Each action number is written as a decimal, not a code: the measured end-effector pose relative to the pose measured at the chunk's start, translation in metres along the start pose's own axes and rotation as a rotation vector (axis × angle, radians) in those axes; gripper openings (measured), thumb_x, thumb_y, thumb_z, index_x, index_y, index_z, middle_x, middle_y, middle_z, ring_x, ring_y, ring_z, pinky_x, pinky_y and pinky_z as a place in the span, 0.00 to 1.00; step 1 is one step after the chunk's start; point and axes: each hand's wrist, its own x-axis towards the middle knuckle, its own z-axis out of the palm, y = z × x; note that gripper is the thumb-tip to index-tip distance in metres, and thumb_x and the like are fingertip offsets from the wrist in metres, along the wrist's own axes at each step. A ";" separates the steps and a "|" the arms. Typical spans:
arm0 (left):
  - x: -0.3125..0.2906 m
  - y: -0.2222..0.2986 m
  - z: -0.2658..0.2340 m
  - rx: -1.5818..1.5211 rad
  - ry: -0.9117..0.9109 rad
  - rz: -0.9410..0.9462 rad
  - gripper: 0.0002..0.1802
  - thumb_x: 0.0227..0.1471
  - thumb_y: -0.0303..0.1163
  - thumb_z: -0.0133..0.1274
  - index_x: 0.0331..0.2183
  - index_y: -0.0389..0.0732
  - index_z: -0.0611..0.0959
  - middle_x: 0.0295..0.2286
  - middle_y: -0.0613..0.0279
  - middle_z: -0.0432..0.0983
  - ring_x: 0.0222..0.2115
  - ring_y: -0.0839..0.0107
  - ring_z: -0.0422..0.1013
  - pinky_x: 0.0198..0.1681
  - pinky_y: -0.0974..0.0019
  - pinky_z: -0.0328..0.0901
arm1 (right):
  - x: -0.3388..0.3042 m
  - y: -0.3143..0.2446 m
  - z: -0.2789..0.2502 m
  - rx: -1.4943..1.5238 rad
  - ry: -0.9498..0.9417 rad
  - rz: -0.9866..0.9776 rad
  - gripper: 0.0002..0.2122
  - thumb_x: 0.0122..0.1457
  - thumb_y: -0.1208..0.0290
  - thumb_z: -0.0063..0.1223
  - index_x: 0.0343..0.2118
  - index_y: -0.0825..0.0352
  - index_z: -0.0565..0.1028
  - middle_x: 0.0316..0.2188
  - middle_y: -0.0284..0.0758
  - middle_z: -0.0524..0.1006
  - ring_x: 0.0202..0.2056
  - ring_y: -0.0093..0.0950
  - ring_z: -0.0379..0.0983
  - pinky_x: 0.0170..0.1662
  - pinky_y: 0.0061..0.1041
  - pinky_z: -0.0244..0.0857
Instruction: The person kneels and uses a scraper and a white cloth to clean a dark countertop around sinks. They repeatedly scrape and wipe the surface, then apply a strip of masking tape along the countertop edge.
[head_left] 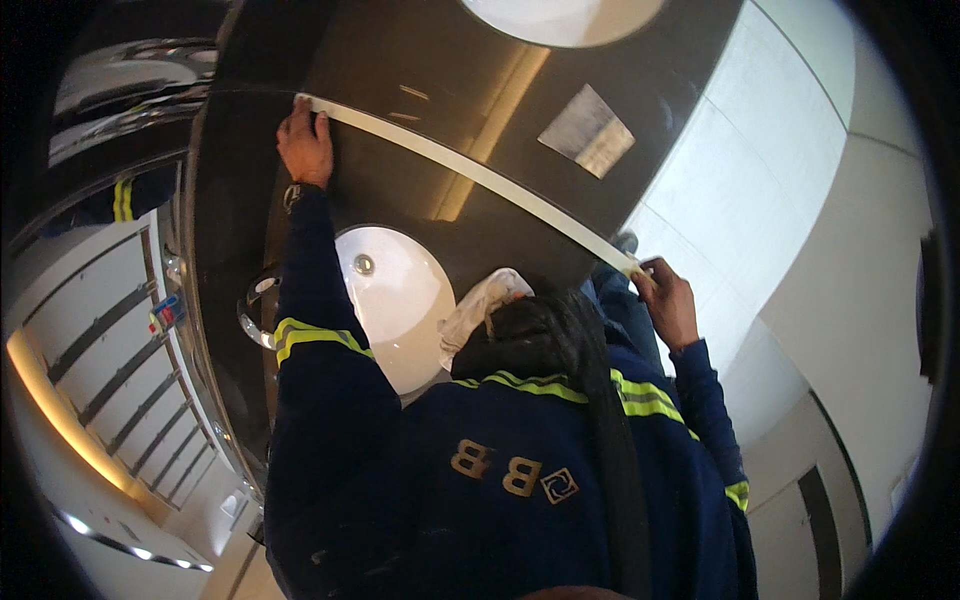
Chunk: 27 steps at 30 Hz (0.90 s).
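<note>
A long, narrow pale strip [460, 165], flat like tape or a straight edge, runs across the dark countertop [370, 185] from the back edge toward the front. My left hand [305, 145] is at its far left end, fingers closed down on it near the back. At the front edge, my right hand [668, 305] grips the other end between thumb and fingers. Whether a roll is in that hand, I cannot make out. Between my arms, partly behind my left sleeve, is a white oval basin [425, 305] with a round drain.
A crumpled whitish cloth [470, 325] lies at the basin's right side. Beyond the strip are a greyish square sheet [590, 130] and a second white basin [565, 20]. A chrome tap [252, 312] stands by my left forearm. Pale floor tiles [740, 170] lie to the right.
</note>
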 end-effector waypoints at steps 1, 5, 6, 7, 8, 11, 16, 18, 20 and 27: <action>0.000 -0.002 0.001 -0.042 0.023 0.021 0.30 0.63 0.48 0.51 0.61 0.42 0.75 0.60 0.59 0.71 0.58 0.48 0.65 0.62 0.49 0.60 | 0.001 -0.006 -0.001 0.008 0.008 -0.007 0.14 0.66 0.61 0.56 0.45 0.67 0.77 0.34 0.49 0.83 0.36 0.48 0.82 0.40 0.41 0.74; 0.000 0.008 0.006 0.008 0.001 -0.004 0.34 0.61 0.54 0.53 0.61 0.42 0.75 0.63 0.58 0.68 0.60 0.49 0.63 0.63 0.47 0.59 | 0.001 -0.002 0.002 0.022 0.012 -0.018 0.17 0.65 0.61 0.56 0.53 0.64 0.77 0.38 0.50 0.83 0.40 0.47 0.82 0.44 0.41 0.75; -0.002 0.005 0.005 0.009 0.009 -0.021 0.35 0.61 0.54 0.53 0.61 0.42 0.75 0.63 0.57 0.68 0.61 0.48 0.63 0.63 0.47 0.59 | 0.004 -0.003 0.001 0.010 0.000 -0.055 0.17 0.65 0.62 0.56 0.53 0.64 0.77 0.36 0.49 0.84 0.37 0.45 0.82 0.42 0.40 0.74; -0.003 0.007 0.007 0.000 0.010 -0.030 0.35 0.61 0.54 0.53 0.61 0.41 0.74 0.62 0.57 0.68 0.61 0.48 0.62 0.63 0.47 0.59 | 0.005 -0.004 0.001 -0.002 -0.006 -0.079 0.17 0.66 0.63 0.55 0.54 0.64 0.77 0.34 0.48 0.84 0.34 0.44 0.82 0.40 0.38 0.74; -0.004 0.007 0.009 -0.009 0.011 -0.040 0.35 0.61 0.54 0.53 0.61 0.41 0.74 0.62 0.57 0.68 0.61 0.48 0.62 0.64 0.47 0.59 | 0.006 -0.006 0.001 -0.015 -0.013 -0.101 0.16 0.66 0.64 0.55 0.54 0.63 0.77 0.32 0.48 0.84 0.31 0.42 0.82 0.37 0.37 0.74; -0.006 0.011 0.012 0.021 0.011 -0.058 0.37 0.62 0.57 0.50 0.62 0.41 0.73 0.63 0.56 0.67 0.62 0.48 0.61 0.65 0.47 0.57 | 0.010 -0.013 -0.002 -0.089 -0.115 -0.062 0.17 0.66 0.65 0.54 0.56 0.62 0.77 0.36 0.49 0.84 0.34 0.44 0.82 0.43 0.39 0.75; -0.006 0.006 0.014 0.002 0.024 -0.044 0.38 0.62 0.59 0.48 0.62 0.41 0.73 0.63 0.57 0.67 0.62 0.48 0.60 0.65 0.48 0.57 | 0.016 -0.018 -0.008 -0.030 -0.193 0.002 0.17 0.66 0.69 0.51 0.57 0.63 0.77 0.35 0.46 0.84 0.31 0.37 0.83 0.41 0.36 0.77; -0.006 0.009 0.013 0.015 0.024 -0.051 0.38 0.62 0.59 0.49 0.62 0.41 0.73 0.63 0.57 0.67 0.62 0.48 0.61 0.65 0.48 0.57 | 0.020 -0.022 -0.013 -0.033 -0.265 0.024 0.18 0.66 0.69 0.51 0.58 0.63 0.76 0.39 0.48 0.84 0.33 0.40 0.83 0.44 0.37 0.77; -0.006 0.008 0.014 -0.008 0.049 -0.026 0.38 0.62 0.59 0.48 0.62 0.41 0.74 0.63 0.57 0.68 0.62 0.49 0.61 0.65 0.48 0.57 | 0.027 -0.022 -0.015 -0.056 -0.326 0.025 0.19 0.66 0.69 0.51 0.58 0.64 0.76 0.43 0.49 0.83 0.33 0.40 0.83 0.44 0.36 0.78; -0.007 0.008 0.014 -0.013 0.045 -0.038 0.38 0.63 0.59 0.47 0.61 0.40 0.75 0.63 0.57 0.68 0.62 0.48 0.61 0.65 0.48 0.57 | 0.043 -0.028 -0.029 -0.023 -0.460 0.056 0.18 0.66 0.72 0.51 0.57 0.70 0.75 0.45 0.48 0.82 0.30 0.35 0.83 0.36 0.31 0.82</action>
